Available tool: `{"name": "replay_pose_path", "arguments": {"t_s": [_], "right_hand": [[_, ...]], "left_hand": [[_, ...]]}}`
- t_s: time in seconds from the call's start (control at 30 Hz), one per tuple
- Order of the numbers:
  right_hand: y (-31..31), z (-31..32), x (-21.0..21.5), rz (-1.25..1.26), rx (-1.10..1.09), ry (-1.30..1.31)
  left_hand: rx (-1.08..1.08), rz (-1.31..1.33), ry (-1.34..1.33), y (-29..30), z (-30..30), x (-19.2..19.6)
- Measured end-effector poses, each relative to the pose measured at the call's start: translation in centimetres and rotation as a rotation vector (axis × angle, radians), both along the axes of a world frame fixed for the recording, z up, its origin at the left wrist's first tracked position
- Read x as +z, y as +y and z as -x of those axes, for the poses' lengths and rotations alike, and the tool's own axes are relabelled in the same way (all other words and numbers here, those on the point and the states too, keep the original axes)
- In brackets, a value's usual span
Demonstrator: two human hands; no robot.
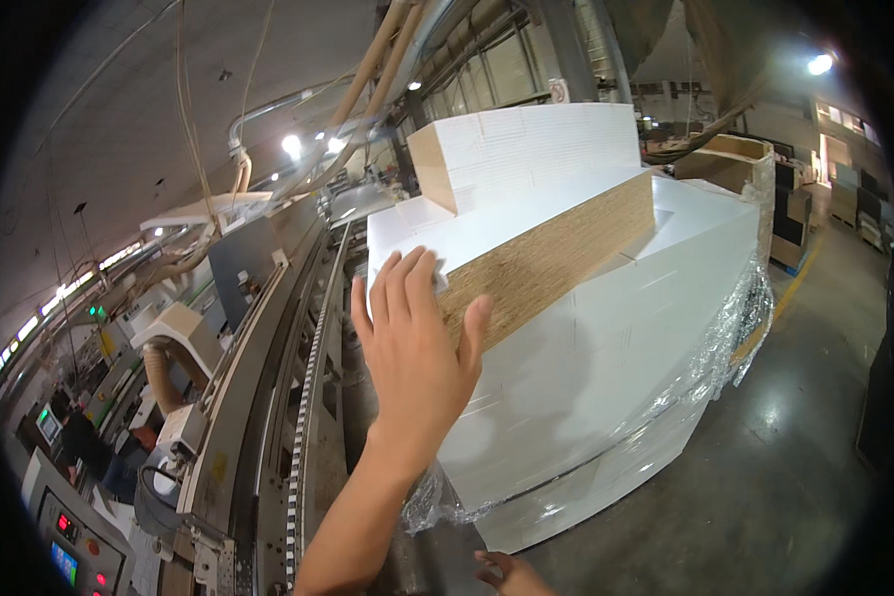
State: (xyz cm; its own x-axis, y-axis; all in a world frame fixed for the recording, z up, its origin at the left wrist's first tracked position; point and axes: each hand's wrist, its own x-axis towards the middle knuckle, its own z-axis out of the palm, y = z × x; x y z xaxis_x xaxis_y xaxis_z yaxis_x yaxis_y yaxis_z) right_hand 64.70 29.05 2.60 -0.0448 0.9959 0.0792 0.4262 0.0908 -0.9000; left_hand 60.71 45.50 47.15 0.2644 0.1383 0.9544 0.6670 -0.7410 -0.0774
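My left hand (412,323) is raised in front of the near left end of a white-faced block with a rough brown chipboard side (551,253). Its fingers point up and spread apart, with the thumb out to the right. Fingers and thumb overlap the block's end; whether they touch it I cannot tell. At the lower edge my right hand (512,574) shows only in part, its fingers loosely bent with a gap between them and nothing seen in it. The block lies on a large stack of white panels (556,397). Behind it stands a second white stack (541,144).
Clear plastic wrap (740,328) hangs along the stack's right and lower edges. On the left runs a long machine with a toothed track (303,447) and a control panel (74,546). A person (84,437) is at far left. Concrete floor (755,437) lies to the right.
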Motion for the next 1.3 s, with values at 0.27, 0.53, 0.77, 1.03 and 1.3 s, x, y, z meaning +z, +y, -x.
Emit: {"name": "replay_pose_path", "arguments": {"t_s": [0.27, 0.53, 0.77, 1.03, 1.3], "right_hand": [[1.8, 1.5, 2.8, -0.066, 0.129, 0.192], [4.6, -2.3, 23.2, -0.378, -0.073, 0.626], [4.1, -3.4, 37.2, -0.643, 0.201, 0.86], [2.0, 8.5, 26.3, -0.54, -0.011, 0.624], [-2.2, 33.7, 11.0, 0.472, 0.361, 0.952]], "left_hand": [[0.02, -0.141, -0.016, 0.4, -0.5, 2.0], [0.065, -0.303, -0.057, -4.6, 9.4, 1.4], [0.113, -0.296, -0.227, -15.2, 32.1, -1.8], [-0.102, 0.563, -1.307, -34.8, 46.2, -17.4], [0.042, 0.645, -2.071, -52.5, 52.2, -37.2]]}}
